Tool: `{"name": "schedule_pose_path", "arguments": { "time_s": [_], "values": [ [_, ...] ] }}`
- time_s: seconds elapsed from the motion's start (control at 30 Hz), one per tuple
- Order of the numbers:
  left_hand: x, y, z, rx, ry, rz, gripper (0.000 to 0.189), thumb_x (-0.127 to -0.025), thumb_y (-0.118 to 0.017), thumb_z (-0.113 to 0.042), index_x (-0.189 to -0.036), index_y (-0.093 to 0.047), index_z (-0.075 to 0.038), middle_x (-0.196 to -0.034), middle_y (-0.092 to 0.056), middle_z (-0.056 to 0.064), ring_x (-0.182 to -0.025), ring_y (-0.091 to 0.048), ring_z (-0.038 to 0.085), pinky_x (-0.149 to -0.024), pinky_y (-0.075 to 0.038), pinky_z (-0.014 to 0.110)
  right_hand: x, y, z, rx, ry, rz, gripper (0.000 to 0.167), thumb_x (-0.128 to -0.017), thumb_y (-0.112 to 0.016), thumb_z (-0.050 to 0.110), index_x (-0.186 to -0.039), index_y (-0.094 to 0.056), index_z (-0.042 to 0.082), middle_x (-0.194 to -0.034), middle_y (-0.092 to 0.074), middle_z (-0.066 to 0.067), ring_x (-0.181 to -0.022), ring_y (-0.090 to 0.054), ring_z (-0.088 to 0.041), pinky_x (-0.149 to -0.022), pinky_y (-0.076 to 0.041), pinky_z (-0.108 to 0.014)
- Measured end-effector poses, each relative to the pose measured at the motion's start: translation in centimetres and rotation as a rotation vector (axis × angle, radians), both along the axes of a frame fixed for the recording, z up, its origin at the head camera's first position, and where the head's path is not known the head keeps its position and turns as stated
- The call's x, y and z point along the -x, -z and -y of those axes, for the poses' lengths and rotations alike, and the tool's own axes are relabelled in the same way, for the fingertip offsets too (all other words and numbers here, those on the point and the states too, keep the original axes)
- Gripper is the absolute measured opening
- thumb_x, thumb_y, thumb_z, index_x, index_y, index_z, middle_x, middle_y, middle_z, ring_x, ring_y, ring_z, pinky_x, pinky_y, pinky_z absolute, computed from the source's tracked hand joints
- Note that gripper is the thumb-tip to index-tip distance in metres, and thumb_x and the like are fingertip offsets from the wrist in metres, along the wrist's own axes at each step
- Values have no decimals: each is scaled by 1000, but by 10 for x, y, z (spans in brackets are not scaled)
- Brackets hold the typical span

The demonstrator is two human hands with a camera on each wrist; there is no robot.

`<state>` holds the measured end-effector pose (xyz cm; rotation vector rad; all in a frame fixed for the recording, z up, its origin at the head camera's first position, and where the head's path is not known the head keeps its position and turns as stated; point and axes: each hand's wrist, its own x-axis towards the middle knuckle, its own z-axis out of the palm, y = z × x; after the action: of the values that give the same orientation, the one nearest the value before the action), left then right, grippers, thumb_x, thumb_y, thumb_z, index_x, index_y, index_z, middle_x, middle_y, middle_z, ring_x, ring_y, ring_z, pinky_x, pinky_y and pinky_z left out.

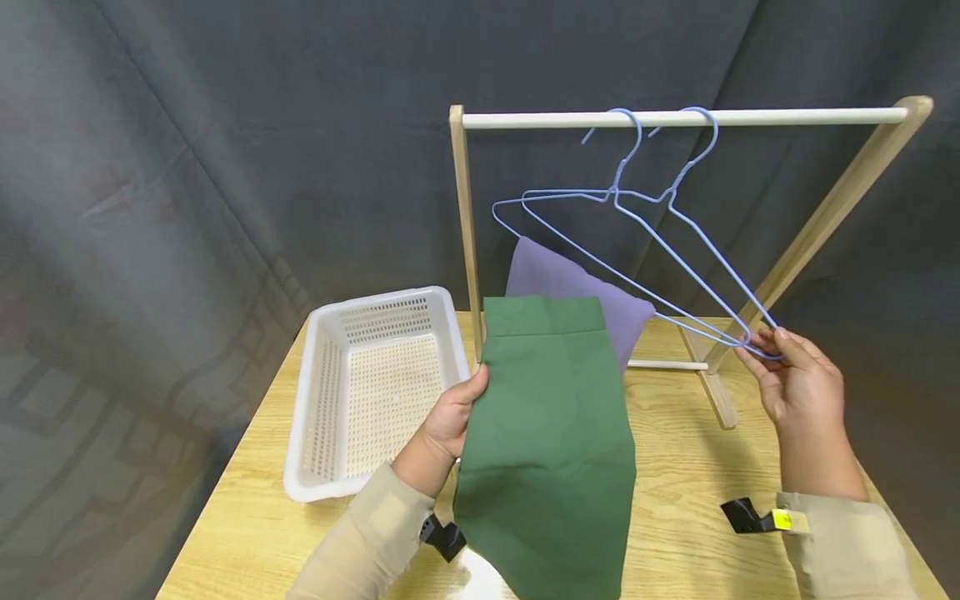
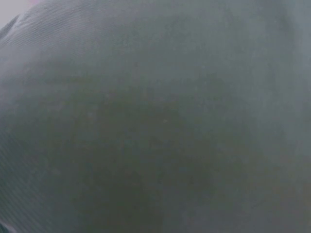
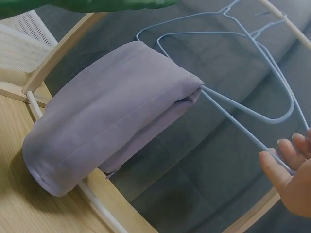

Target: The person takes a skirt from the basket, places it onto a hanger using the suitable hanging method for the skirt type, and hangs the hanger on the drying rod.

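My left hand (image 1: 452,417) grips the left edge of a green folded cloth garment (image 1: 547,433), thumb at its edge and the other fingers hidden behind it. The green fabric (image 2: 160,121) fills the left wrist view. With my right hand (image 1: 802,383) I pinch the lower right corner of a blue wire hanger (image 1: 723,262). A second blue hanger (image 1: 652,233) hangs beside it on the rack. Folded over the bottom bar of one hanger is a purple cloth (image 3: 116,107), partly hidden by the green garment in the head view.
A wooden rack with a white top rod (image 1: 795,117) stands on the wooden table (image 1: 247,517). To its left sits a white perforated plastic basket (image 1: 303,408). Dark grey curtain (image 1: 300,150) hangs behind everything.
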<state>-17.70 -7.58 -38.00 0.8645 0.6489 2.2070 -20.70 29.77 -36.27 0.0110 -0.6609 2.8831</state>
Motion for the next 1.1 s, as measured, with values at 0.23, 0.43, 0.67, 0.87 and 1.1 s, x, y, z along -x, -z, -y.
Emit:
{"name": "schedule_pose_path", "arguments": {
  "time_s": [0.23,0.43,0.67,0.87,1.1],
  "values": [
    [-1,1,-1,7,-27,16,37,-93,-27,-35,-104,-57,-16,-94,-62,-3,-85,-58,8,-71,-45,17,-5,-2,-3,-4,-46,-78,22,-88,-38,-7,-89,-57,-17,-80,-58,-30,-82,-58,-38,-68,-45,-49],
    [-1,2,-1,-6,-32,5,37,-94,-26,-34,-106,-56,-16,-95,-62,-3,-86,-58,8,-71,-45,17,-8,-4,-1,-35,-35,-134,23,-88,-36,-6,-92,-55,-18,-78,-57,-32,-80,-58,-39,-68,-45,-48],
    [-2,4,0,-6,-37,15,36,-94,-27,-34,-106,-56,-16,-94,-62,-3,-85,-58,8,-71,-45,17,-10,-5,-1,-24,2,-169,21,-88,-36,-7,-90,-54,-18,-85,-57,-30,-80,-57,-41,-69,-44,-48],
    [-1,5,0,-15,-30,8,38,-94,-25,-34,-108,-55,-16,-96,-61,-3,-86,-58,8,-72,-44,17,-13,-3,-5,23,21,-170,22,-88,-35,-7,-90,-53,-20,-81,-57,-31,-79,-56,-43,-71,-43,-50],
    [-2,5,0,-10,-32,9,38,-94,-24,-34,-108,-55,-16,-95,-61,-3,-86,-58,8,-72,-45,17,-18,1,-9,36,53,-172,21,-88,-35,-7,-91,-53,-19,-81,-57,-32,-79,-56,-44,-70,-43,-51]
  ]
}}
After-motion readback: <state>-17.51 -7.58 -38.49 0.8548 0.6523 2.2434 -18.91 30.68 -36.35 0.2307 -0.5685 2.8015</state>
